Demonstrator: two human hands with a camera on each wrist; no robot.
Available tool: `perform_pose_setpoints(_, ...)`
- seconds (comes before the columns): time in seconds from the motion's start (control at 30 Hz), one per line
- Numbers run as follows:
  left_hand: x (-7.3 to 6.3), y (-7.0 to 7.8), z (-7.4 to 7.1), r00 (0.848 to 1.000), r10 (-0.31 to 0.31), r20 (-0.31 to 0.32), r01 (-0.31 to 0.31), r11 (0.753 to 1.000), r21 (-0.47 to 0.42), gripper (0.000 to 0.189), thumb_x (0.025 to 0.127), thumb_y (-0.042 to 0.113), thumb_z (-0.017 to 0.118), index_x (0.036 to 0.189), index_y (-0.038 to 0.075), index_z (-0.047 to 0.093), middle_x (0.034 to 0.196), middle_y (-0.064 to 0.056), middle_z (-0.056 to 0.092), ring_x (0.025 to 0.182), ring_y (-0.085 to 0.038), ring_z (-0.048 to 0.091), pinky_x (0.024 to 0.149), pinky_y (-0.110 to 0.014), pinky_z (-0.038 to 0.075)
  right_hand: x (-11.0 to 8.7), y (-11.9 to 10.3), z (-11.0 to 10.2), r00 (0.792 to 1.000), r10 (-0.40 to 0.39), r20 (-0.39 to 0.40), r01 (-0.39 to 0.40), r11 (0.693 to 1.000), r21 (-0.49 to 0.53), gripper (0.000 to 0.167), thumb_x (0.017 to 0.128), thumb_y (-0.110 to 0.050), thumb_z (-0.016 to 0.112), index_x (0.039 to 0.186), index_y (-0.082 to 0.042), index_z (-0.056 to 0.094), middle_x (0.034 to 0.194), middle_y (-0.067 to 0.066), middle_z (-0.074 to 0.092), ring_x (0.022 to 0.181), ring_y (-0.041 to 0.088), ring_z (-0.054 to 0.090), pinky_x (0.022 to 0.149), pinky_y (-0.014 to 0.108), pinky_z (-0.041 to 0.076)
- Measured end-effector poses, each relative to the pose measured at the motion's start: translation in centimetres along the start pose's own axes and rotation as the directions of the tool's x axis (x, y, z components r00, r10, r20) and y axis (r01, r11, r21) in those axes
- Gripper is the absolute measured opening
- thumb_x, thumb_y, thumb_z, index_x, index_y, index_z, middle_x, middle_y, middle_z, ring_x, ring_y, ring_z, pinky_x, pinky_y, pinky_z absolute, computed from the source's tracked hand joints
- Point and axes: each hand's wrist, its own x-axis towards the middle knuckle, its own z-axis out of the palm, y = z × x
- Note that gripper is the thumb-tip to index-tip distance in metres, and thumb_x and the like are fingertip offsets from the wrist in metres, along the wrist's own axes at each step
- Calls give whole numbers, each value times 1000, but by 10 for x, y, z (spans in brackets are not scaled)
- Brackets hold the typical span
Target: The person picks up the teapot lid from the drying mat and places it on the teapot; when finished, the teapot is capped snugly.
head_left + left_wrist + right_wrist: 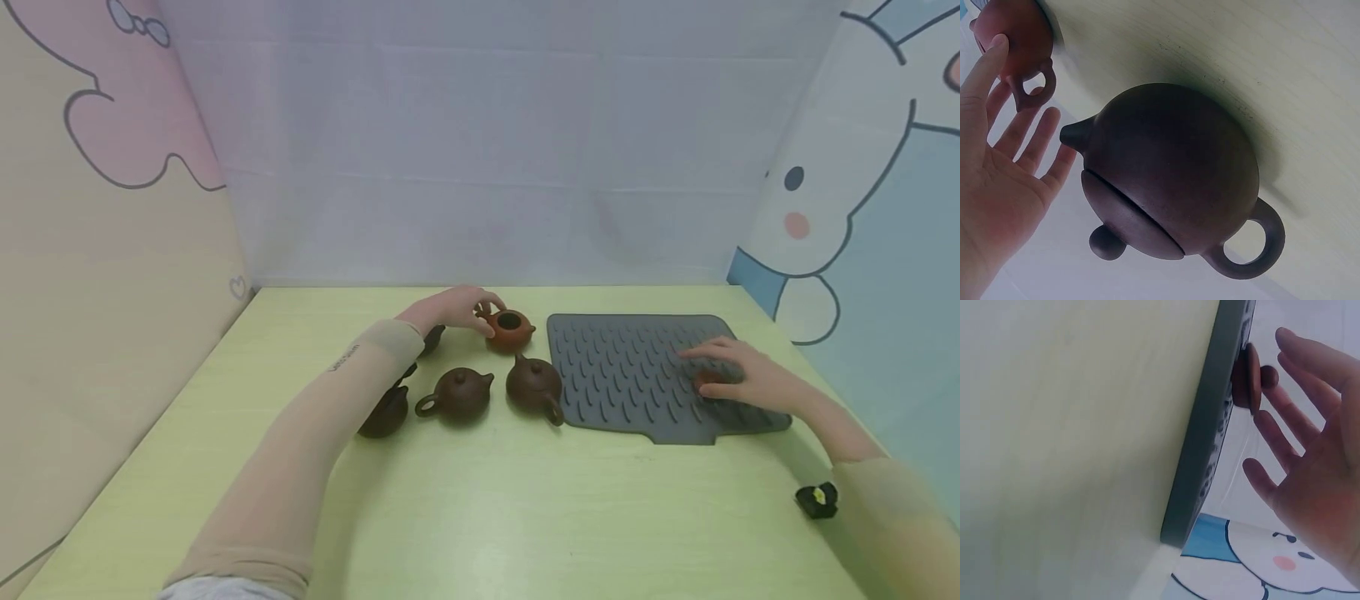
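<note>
My left hand reaches to a lidless reddish-brown teapot near the table's back edge. In the left wrist view its thumb lies against that teapot, while the other fingers extend loosely beside the handle. A lidded dark brown teapot stands close to this hand. On the right, my right hand hovers over a grey ridged mat, fingers spread and relaxed around a small reddish-brown teapot lid. The lid rests on the mat with its knob up; the fingers appear not to grip it.
Two lidded dark teapots, one mid-table and one at the mat's left edge, stand in front. Another dark teapot is partly hidden by the left sleeve. A small black object with yellow sits near the right sleeve.
</note>
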Motion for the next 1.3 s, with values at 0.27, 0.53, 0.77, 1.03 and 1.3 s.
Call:
perform_pose_setpoints(0.27,2,-2,2,1000,-7,1,7,1000,-26,54,92,27,71,142,20,52,132,-12,61,127,-29,55,109,-44,43,-10,21,-7,997,-70,-24,71,997,27,35,81,-9,79,116,-11,72,109,3,72,101,2,61,80,28,51)
perform_pose_setpoints(0.53,3,-1,1,1000,-15,7,15,1000,-26,55,92,28,71,142,21,51,131,-11,62,126,-27,56,110,-44,43,-9,26,-9,996,-80,-38,83,993,82,29,79,-3,79,103,-17,75,99,-1,72,96,-3,58,76,28,51)
perform_pose_setpoints(0.77,3,-1,0,1000,-22,7,22,999,-24,54,91,27,71,142,20,52,131,-11,62,126,-27,56,110,-44,42,-7,21,-10,998,-47,-32,50,993,105,25,80,-4,78,100,-19,75,101,2,71,97,-6,56,77,26,49)
perform_pose_setpoints(1.03,6,-4,1,1000,-19,6,19,999,-32,55,91,28,71,142,21,52,130,-11,62,126,-26,56,111,-44,42,-1,16,-11,1000,-11,-27,14,995,101,23,81,-3,77,97,-20,74,96,-2,71,92,-5,58,76,27,50)
perform_pose_setpoints(1.3,4,-2,3,1000,-16,-1,16,998,-52,54,91,26,72,141,20,53,128,-12,64,127,-29,56,111,-45,42,15,6,-12,999,47,20,-50,987,155,18,86,-8,74,101,-18,72,100,-1,71,94,-6,58,79,30,53)
